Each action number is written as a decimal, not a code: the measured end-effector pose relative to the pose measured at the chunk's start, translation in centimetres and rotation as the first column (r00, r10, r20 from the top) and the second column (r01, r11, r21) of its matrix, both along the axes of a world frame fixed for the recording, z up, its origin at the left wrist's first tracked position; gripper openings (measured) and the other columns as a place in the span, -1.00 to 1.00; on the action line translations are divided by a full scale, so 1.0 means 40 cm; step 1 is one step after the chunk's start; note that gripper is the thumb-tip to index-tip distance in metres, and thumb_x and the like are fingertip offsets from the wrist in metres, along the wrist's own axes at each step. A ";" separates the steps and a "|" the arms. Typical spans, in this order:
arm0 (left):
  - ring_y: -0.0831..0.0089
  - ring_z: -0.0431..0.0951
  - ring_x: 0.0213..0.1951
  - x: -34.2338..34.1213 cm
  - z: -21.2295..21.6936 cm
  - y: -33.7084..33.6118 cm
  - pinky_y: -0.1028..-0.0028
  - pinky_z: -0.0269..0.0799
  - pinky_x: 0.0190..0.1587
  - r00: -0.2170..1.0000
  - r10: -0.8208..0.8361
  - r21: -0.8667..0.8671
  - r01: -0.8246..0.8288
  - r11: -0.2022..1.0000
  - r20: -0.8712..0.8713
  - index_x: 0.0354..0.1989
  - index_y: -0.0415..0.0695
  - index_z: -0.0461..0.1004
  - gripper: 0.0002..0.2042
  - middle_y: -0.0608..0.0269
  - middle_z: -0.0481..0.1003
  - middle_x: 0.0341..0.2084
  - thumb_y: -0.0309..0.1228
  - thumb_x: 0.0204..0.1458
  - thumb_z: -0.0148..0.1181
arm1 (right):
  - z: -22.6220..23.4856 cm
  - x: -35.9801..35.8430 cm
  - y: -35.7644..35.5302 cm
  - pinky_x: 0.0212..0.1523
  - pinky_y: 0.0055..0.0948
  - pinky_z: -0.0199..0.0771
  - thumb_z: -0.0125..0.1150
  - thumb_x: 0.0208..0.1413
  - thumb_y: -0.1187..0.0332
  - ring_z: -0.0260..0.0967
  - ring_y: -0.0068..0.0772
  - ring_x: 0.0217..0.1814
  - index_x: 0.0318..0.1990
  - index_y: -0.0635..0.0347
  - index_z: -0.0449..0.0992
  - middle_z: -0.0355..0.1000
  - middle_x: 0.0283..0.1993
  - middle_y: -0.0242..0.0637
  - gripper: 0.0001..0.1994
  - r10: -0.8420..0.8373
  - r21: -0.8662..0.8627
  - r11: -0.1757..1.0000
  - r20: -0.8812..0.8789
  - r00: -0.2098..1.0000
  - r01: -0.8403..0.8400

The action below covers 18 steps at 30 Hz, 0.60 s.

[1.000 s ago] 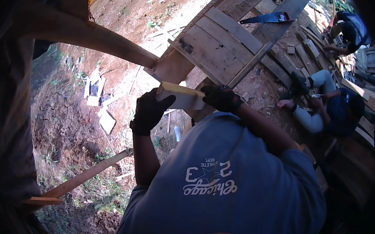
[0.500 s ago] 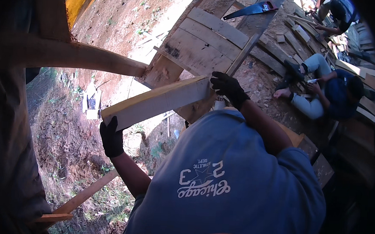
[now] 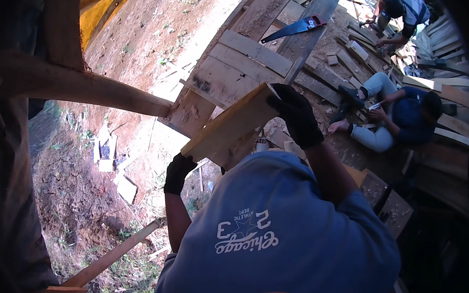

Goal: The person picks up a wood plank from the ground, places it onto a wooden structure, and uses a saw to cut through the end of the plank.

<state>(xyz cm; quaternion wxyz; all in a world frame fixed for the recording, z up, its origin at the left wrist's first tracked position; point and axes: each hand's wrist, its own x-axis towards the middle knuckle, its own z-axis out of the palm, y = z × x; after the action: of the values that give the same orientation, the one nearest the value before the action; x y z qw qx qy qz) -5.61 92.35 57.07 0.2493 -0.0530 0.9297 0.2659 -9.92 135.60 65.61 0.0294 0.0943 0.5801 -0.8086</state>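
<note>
A short wooden board is held up in front of me between my gloved hands, tilted so that its broad face shows. My left hand, in a black glove, grips its lower left end. The upper right end is in my right hand, also black-gloved, with fingers wrapped over the edge. Just beyond the board stands a rough plank workbench. A handsaw with a blue blade and red-and-black handle lies at the bench's far part.
A thick beam juts in from the left, below a yellow sheet. At right one person sits among loose planks; another person bends over farther off. A slanting timber crosses the grassy slope at lower left.
The board has turned in my hands, its left end coming right and its broad yellowish face now showing. My left hand has moved right and slightly down; my right hand has moved slightly right.
</note>
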 end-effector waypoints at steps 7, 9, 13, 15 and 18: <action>0.19 0.50 0.31 -0.020 -0.030 0.135 0.22 0.43 0.32 0.987 0.032 0.251 0.010 0.968 -0.160 0.38 -0.17 0.41 -0.24 0.03 0.49 0.29 -0.11 0.04 0.56 | -0.020 0.047 -0.010 0.15 -0.33 0.57 0.45 0.22 0.31 0.57 -0.30 0.14 0.15 0.23 0.62 0.59 0.16 -0.19 -0.62 0.148 0.622 0.783 -0.235 0.961 0.032; 0.16 0.44 0.37 -0.050 0.054 0.199 0.20 0.35 0.40 0.985 -0.025 0.334 0.083 0.939 -0.173 0.40 -0.16 0.39 -0.22 0.02 0.46 0.33 -0.10 0.04 0.56 | 0.025 0.073 -0.052 0.04 -0.24 0.67 0.42 0.23 0.31 0.62 -0.14 0.07 0.09 0.17 0.65 0.58 0.16 -0.09 -0.69 0.167 0.668 0.744 -0.199 0.966 0.009; 0.21 0.44 0.36 -0.096 0.183 0.270 0.19 0.37 0.39 0.934 -0.222 0.358 0.316 0.879 -0.279 0.41 -0.08 0.40 -0.19 0.07 0.46 0.33 -0.17 -0.05 0.62 | -0.012 0.105 -0.105 0.13 -0.25 0.64 0.44 0.18 0.39 0.61 -0.17 0.12 0.10 0.10 0.66 0.59 0.16 -0.14 -0.68 0.358 0.709 0.695 -0.482 0.800 0.116; 0.10 0.38 0.41 -0.116 0.206 0.265 0.15 0.32 0.43 0.894 -0.345 0.440 0.443 0.781 -0.286 0.45 -0.08 0.33 -0.13 0.00 0.40 0.37 -0.10 -0.05 0.61 | 0.008 0.111 -0.138 0.16 -0.31 0.63 0.48 0.14 0.43 0.63 -0.30 0.13 0.14 0.16 0.64 0.62 0.15 -0.16 -0.61 0.397 0.720 0.693 -0.433 0.809 0.046; 0.09 0.38 0.41 -0.130 0.267 0.276 0.15 0.31 0.43 0.834 -0.484 0.466 0.551 0.693 -0.267 0.49 -0.09 0.26 -0.06 0.01 0.39 0.37 -0.15 -0.08 0.63 | 0.059 0.120 -0.170 0.20 -0.29 0.60 0.45 0.15 0.43 0.61 -0.27 0.16 0.12 0.13 0.67 0.62 0.15 -0.17 -0.65 0.459 0.728 0.684 -0.377 0.805 -0.048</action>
<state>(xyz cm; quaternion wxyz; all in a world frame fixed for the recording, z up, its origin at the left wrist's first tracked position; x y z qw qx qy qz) -10.81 103.38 67.75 0.2608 0.2976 0.8112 0.4305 -5.14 128.78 67.96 -0.0526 -0.2146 0.8286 -0.5144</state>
